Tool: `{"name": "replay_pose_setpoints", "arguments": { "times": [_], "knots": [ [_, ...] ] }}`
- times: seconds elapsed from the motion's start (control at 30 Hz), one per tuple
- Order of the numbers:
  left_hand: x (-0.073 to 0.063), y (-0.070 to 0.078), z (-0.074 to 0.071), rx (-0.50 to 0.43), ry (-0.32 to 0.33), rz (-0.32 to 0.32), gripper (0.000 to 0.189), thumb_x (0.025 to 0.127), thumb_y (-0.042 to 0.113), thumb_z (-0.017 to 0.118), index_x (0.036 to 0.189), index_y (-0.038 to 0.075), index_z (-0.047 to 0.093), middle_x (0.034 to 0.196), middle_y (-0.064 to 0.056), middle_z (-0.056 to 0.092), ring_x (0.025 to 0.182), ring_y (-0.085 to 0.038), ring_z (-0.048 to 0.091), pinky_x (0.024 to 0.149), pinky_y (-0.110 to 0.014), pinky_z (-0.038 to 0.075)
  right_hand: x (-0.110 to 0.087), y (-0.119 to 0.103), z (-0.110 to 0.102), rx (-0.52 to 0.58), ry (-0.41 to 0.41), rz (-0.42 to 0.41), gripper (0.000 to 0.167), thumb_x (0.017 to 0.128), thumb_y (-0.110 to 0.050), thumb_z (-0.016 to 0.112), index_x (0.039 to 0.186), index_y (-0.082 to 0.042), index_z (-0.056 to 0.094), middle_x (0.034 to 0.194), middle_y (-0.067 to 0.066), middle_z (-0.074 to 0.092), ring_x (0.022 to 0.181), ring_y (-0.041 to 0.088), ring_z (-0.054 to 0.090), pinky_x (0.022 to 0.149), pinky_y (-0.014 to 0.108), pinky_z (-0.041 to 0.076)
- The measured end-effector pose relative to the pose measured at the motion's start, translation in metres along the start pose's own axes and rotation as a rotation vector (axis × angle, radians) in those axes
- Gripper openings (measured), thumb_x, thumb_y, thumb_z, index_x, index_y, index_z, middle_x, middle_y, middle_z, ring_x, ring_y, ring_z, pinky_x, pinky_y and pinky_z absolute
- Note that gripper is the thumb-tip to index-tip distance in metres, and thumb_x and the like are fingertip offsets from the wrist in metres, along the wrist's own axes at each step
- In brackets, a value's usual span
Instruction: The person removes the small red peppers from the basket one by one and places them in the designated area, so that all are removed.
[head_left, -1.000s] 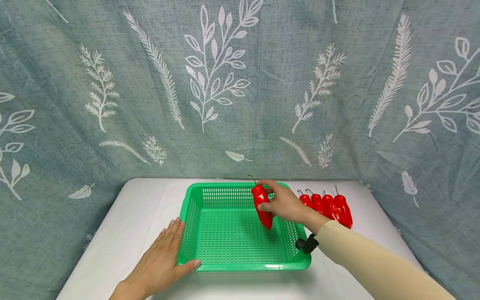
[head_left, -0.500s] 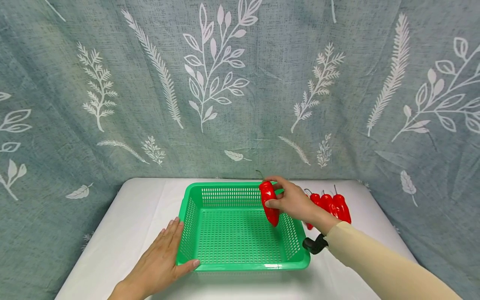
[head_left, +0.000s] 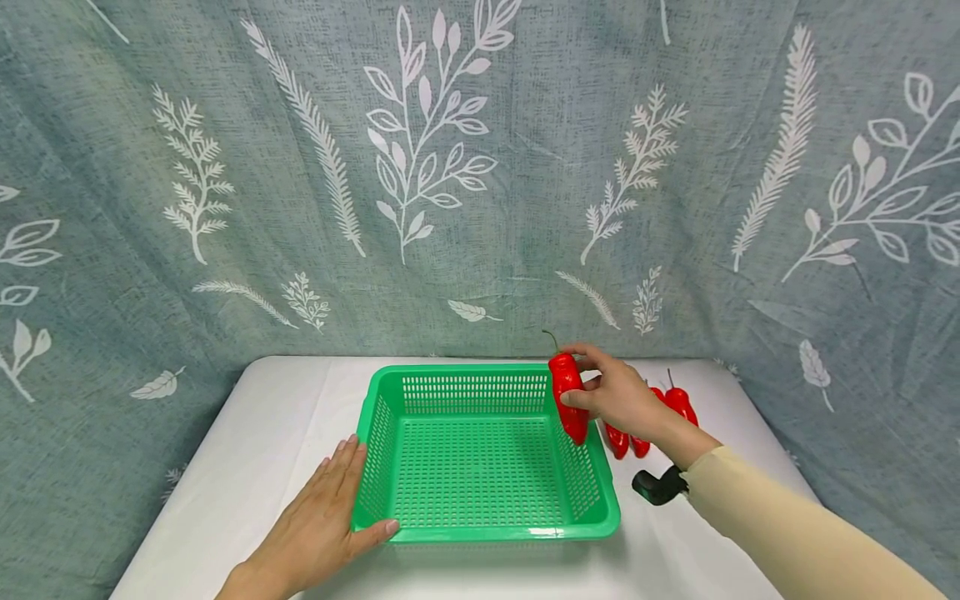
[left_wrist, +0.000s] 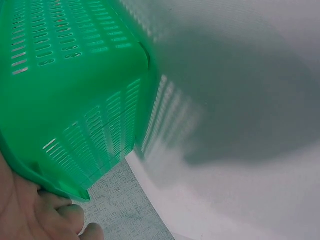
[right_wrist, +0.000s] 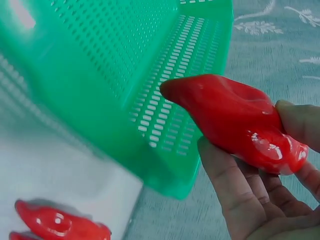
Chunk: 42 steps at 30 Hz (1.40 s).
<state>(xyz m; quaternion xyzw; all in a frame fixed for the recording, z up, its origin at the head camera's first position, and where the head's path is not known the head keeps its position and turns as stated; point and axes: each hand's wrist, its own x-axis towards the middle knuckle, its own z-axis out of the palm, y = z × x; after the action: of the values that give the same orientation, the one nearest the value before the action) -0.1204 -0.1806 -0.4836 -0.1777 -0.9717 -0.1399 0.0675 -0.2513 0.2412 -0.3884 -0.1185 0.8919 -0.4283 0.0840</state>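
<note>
My right hand (head_left: 622,398) pinches a glossy red pepper (head_left: 569,398) between thumb and fingers, its thin stem pointing up and its tip down. The pepper overlaps the right rim of a green plastic basket (head_left: 480,533) in the head view; in the right wrist view the held pepper (right_wrist: 230,117) shows in front of the basket wall (right_wrist: 165,100). My left hand (head_left: 315,508) lies with straight fingers along the basket's left rim, thumb at the front left corner. In the left wrist view its fingers (left_wrist: 50,215) are at the rim from outside.
Several more red peppers (head_left: 681,404) lie on the white table (head_left: 285,417) to the right of the basket, partly hidden behind my right hand. A black strap end (head_left: 658,486) hangs under the right wrist. A grey-green curtain with white leaf prints (head_left: 525,208) stands behind the table.
My right hand has moved to the right with the pepper, from over the basket's inside to its right rim. The left hand and basket have stayed in place.
</note>
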Motion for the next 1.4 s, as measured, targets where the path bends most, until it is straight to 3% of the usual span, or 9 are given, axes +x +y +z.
{"name": "replay_pose_setpoints", "arguments": {
  "times": [0.5, 0.7, 0.83, 0.9, 0.97, 1.07, 1.17, 1.27, 1.4],
  "knots": [
    [0.0, -0.003, 0.0, -0.007, -0.009, 0.0, 0.11, 0.094, 0.078, 0.056, 0.162, -0.005, 0.032, 0.172, -0.021, 0.029, 0.16, -0.035, 0.027, 0.126, -0.055, 0.032, -0.012, 0.016, -0.025, 0.013, 0.022, 0.034, 0.075, 0.097, -0.016, 0.076, 0.161, -0.014, 0.038, 0.149, 0.026, 0.05, 0.103, 0.03, 0.072, 0.075, 0.043, 0.066],
    [-0.002, -0.005, 0.001, -0.01, -0.011, -0.01, 0.111, 0.093, 0.079, 0.057, 0.163, -0.004, 0.031, 0.173, -0.018, 0.028, 0.161, -0.034, 0.025, 0.127, -0.053, 0.03, -0.015, 0.024, -0.036, -0.049, 0.055, 0.048, 0.074, 0.097, -0.016, 0.076, 0.161, -0.012, 0.039, 0.147, 0.027, 0.051, 0.108, 0.035, 0.07, 0.075, 0.043, 0.067],
    [-0.003, -0.006, 0.001, -0.039, -0.014, -0.013, 0.111, 0.093, 0.077, 0.058, 0.164, -0.004, 0.03, 0.173, -0.019, 0.027, 0.161, -0.035, 0.025, 0.133, -0.028, 0.006, -0.016, 0.034, -0.049, -0.121, 0.083, 0.049, 0.074, 0.097, -0.015, 0.076, 0.16, -0.009, 0.039, 0.145, 0.03, 0.052, 0.109, 0.038, 0.07, 0.074, 0.041, 0.066],
    [-0.003, -0.005, 0.001, -0.056, -0.026, -0.021, 0.112, 0.093, 0.077, 0.059, 0.164, -0.003, 0.028, 0.173, -0.018, 0.025, 0.162, -0.035, 0.023, 0.127, -0.015, -0.009, -0.017, 0.042, -0.056, -0.158, 0.095, 0.052, 0.074, 0.097, -0.014, 0.076, 0.16, -0.007, 0.039, 0.144, 0.032, 0.052, 0.108, 0.039, 0.07, 0.073, 0.039, 0.065],
    [-0.003, -0.005, 0.001, -0.055, -0.022, -0.015, 0.112, 0.093, 0.078, 0.058, 0.164, -0.004, 0.028, 0.173, -0.019, 0.025, 0.162, -0.036, 0.024, 0.121, -0.009, -0.015, -0.018, 0.051, -0.064, -0.188, 0.102, 0.062, 0.074, 0.097, -0.014, 0.076, 0.16, -0.006, 0.038, 0.144, 0.033, 0.052, 0.106, 0.038, 0.071, 0.072, 0.037, 0.064],
    [-0.002, -0.005, 0.001, -0.048, -0.009, 0.0, 0.111, 0.094, 0.077, 0.058, 0.164, -0.004, 0.029, 0.173, -0.019, 0.026, 0.161, -0.036, 0.024, 0.123, -0.01, -0.014, -0.02, 0.067, -0.077, -0.206, 0.109, 0.091, 0.074, 0.097, -0.015, 0.075, 0.159, -0.003, 0.037, 0.144, 0.035, 0.051, 0.106, 0.039, 0.071, 0.072, 0.039, 0.065],
    [0.001, -0.005, 0.001, -0.04, -0.007, 0.002, 0.111, 0.094, 0.078, 0.057, 0.164, -0.004, 0.028, 0.174, -0.018, 0.024, 0.162, -0.035, 0.023, 0.133, -0.026, 0.003, -0.022, 0.084, -0.09, -0.201, 0.112, 0.133, 0.075, 0.097, -0.014, 0.075, 0.159, 0.0, 0.035, 0.144, 0.038, 0.049, 0.102, 0.037, 0.073, 0.07, 0.041, 0.066],
    [0.003, -0.005, 0.001, -0.041, -0.01, -0.003, 0.111, 0.094, 0.078, 0.056, 0.165, -0.003, 0.027, 0.174, -0.017, 0.023, 0.162, -0.034, 0.022, 0.133, -0.036, 0.016, -0.023, 0.1, -0.1, -0.22, 0.118, 0.172, 0.074, 0.097, -0.013, 0.074, 0.158, 0.001, 0.035, 0.143, 0.041, 0.047, 0.098, 0.035, 0.074, 0.069, 0.042, 0.066],
    [0.002, -0.005, 0.002, -0.046, 0.001, 0.003, 0.112, 0.094, 0.078, 0.057, 0.164, -0.004, 0.027, 0.174, -0.018, 0.023, 0.162, -0.035, 0.023, 0.132, -0.023, 0.002, -0.026, 0.119, -0.109, -0.286, 0.13, 0.21, 0.074, 0.096, -0.012, 0.074, 0.156, 0.005, 0.035, 0.139, 0.042, 0.048, 0.095, 0.037, 0.072, 0.066, 0.04, 0.065]
  ]
}}
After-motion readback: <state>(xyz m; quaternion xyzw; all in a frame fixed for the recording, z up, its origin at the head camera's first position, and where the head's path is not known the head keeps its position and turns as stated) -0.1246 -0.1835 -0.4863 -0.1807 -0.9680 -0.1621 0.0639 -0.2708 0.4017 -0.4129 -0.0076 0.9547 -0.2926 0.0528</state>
